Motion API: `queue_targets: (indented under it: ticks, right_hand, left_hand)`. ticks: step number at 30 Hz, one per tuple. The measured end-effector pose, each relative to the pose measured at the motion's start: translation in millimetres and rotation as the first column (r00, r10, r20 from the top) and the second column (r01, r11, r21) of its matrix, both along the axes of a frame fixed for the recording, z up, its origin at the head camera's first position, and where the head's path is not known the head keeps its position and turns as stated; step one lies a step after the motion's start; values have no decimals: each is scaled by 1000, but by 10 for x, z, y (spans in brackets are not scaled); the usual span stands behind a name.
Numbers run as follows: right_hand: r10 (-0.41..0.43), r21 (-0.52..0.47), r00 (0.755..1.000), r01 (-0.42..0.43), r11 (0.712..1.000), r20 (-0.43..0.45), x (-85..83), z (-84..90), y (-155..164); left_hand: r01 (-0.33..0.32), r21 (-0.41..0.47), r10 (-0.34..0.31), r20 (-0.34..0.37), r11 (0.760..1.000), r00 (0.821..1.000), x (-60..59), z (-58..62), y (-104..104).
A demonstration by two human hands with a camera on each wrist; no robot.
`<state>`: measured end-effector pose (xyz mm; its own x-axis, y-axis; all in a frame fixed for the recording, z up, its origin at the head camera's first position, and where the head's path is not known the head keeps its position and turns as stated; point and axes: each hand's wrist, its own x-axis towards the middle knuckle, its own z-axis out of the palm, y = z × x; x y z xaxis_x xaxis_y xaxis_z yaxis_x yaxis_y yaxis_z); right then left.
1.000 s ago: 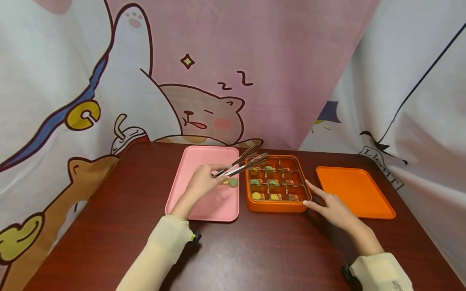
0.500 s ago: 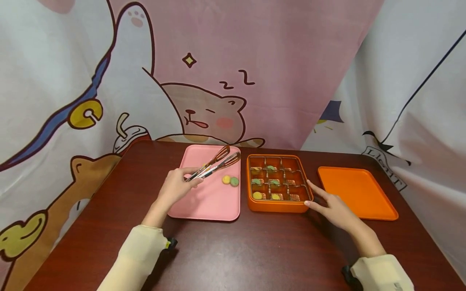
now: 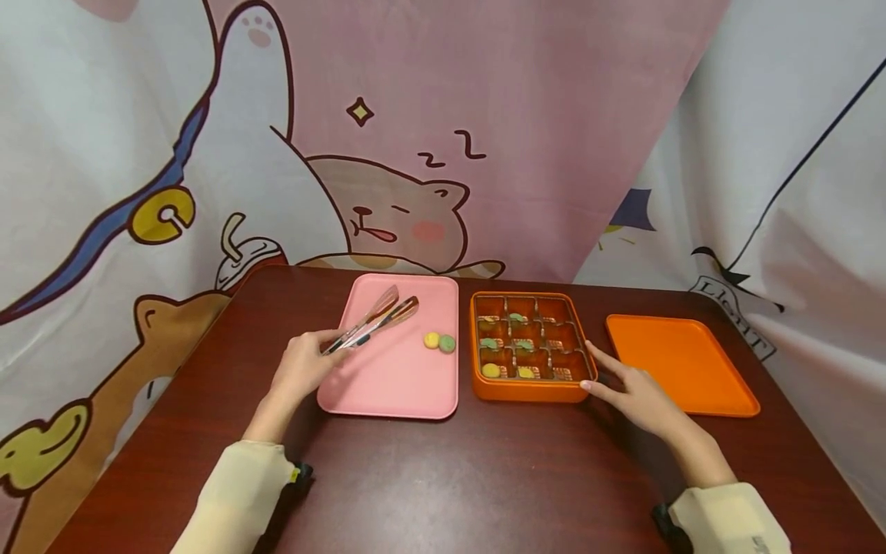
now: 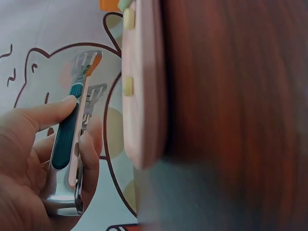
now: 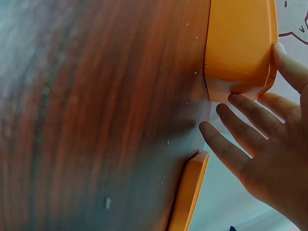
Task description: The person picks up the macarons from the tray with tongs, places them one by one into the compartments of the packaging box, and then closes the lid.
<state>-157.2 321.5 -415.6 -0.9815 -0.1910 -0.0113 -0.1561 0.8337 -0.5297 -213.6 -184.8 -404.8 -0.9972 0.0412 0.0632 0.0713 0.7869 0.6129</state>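
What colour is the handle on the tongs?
Teal, on the tongs in the left hand; left wrist view shows it best.

Three flat things are set in a row across the middle of the frame on the table (image 3: 443,477): a tray (image 3: 394,377) at centre left, a divided box (image 3: 529,392) just right of it, and a lid (image 3: 681,365) further right. Two small round pieces (image 3: 439,342) are found on the tray near its right edge, and tongs (image 3: 370,325) are held above its upper left part.

tongs (image 4: 72,144) handle end hidden in palm, box (image 3: 529,346) contents tiny
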Motion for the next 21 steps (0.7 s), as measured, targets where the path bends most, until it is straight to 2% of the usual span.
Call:
queue_targets:
  ticks: [8,13,21]
  right_hand:
    - [4,-3,1000,-4,1000,5,-5,-2,-5]
    - [7,-10,1000,-7,1000,4,-4,2,-4]
    - [1,-12,1000,-1,1000,13,-10,0,-4]
  left_hand:
    - [-18,-102,27,88,995,996,-52,-121,-115]
    - [1,-126,18,145,992,989,-96,-119,-126]
    - [10,-159,16,158,987,987,-131,-122,-126]
